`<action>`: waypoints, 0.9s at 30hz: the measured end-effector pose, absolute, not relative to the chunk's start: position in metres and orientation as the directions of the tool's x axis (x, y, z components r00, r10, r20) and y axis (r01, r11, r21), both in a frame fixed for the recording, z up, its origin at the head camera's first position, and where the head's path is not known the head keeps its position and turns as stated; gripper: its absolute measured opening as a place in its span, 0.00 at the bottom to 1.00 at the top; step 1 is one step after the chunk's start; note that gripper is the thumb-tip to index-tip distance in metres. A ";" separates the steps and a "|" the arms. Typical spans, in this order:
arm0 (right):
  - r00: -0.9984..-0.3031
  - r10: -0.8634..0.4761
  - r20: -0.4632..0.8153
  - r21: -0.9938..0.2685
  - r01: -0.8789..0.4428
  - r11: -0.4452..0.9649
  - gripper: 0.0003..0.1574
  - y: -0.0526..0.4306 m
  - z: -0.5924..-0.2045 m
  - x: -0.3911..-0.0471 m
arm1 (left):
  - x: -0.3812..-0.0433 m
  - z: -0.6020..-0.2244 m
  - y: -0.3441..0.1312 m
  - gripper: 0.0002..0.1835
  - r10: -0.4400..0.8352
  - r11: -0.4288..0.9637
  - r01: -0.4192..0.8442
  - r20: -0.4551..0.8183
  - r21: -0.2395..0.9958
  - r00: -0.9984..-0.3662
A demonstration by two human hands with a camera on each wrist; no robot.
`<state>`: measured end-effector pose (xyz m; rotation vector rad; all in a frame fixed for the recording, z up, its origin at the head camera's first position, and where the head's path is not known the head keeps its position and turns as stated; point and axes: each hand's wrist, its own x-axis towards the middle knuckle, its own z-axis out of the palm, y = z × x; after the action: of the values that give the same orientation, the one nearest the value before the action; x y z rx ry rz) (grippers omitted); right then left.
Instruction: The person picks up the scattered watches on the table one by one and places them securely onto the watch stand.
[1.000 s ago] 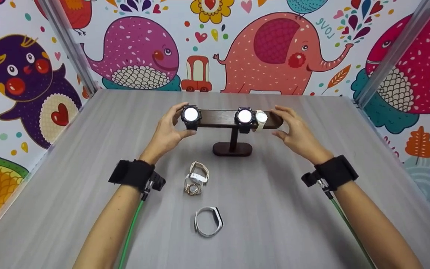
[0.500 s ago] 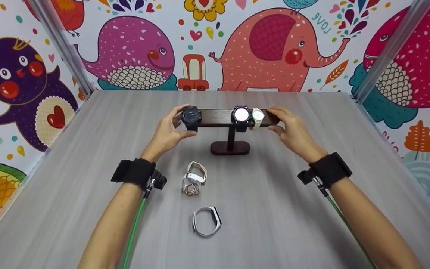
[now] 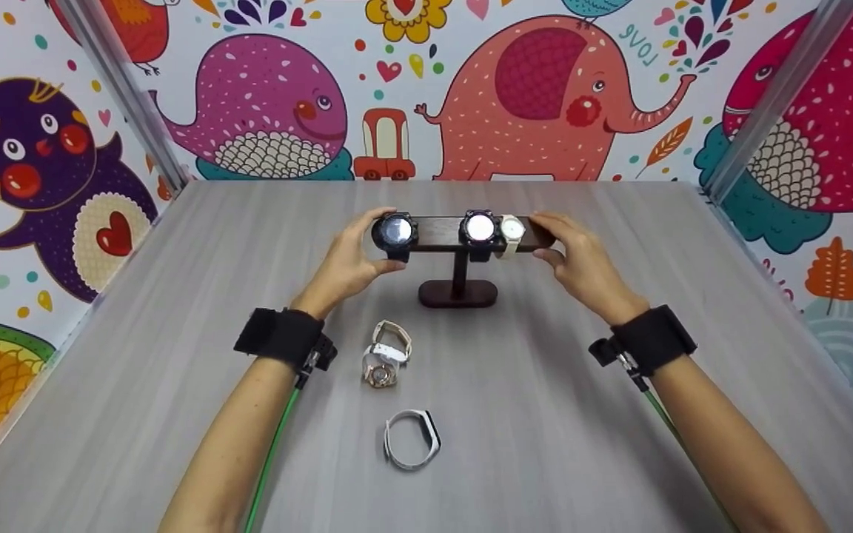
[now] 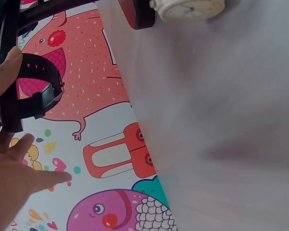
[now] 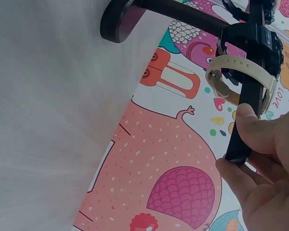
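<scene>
A dark brown wooden watch stand (image 3: 437, 233) stands on the table, a bar on a post with an oval base. My left hand (image 3: 345, 266) holds a black watch (image 3: 397, 231) round the bar's left end, thumb below and fingers above. In the left wrist view its black strap (image 4: 43, 67) loops under the bar. My right hand (image 3: 593, 266) grips the bar's right end between thumb and fingers, also seen in the right wrist view. A second black watch (image 3: 479, 228) and a cream watch (image 3: 512, 233) sit side by side on the bar's right half.
In front of the stand lie a cream-strapped watch (image 3: 393, 339) and a rose-gold watch (image 3: 380, 374), close together. Nearer me lies a white fitness band (image 3: 412, 440). Patterned walls border the grey table (image 3: 545, 444). Green cables trail from both wrist cameras.
My left hand has moved right with the black watch, which now sits slightly further in along the bar. The right hand has closed in on the bar's right end.
</scene>
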<state>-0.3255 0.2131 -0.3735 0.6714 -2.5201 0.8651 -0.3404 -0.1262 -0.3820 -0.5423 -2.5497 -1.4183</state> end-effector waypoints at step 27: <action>-0.796 -0.292 0.530 -0.439 -0.552 0.709 0.31 0.207 -0.378 -0.325 | -0.346 -0.362 -0.091 0.42 0.392 0.736 0.499 0.314 0.458 -0.865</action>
<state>-0.3252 0.2073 -0.3782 0.6510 -2.4899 0.8334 -0.3463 -0.0914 -0.3615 -0.7118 -2.7408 -0.8063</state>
